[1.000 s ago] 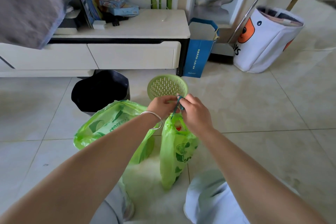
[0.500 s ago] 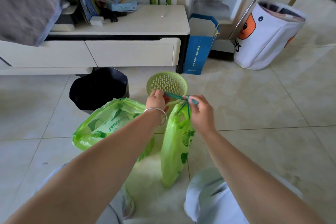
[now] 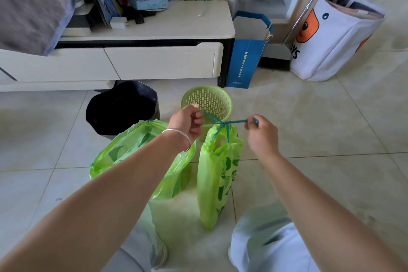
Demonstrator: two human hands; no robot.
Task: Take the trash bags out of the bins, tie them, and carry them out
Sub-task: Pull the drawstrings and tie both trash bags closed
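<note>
Tying step: the left hand (image 3: 187, 120) and right hand (image 3: 260, 131) are each pinching a drawstring (image 3: 223, 122) end, pulling outward over the narrow bag (image 3: 217, 174) standing on the floor. At nine o'clock, the wide bag (image 3: 132, 150) is gaping untied, probably next.

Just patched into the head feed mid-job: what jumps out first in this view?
Dead centre, the left hand and right hand pull the teal drawstring apart sideways, cinching the narrow green bag that hangs between them. Left of it a second green bag sits open on the floor, with the black bin and green slotted basket just behind.
</note>
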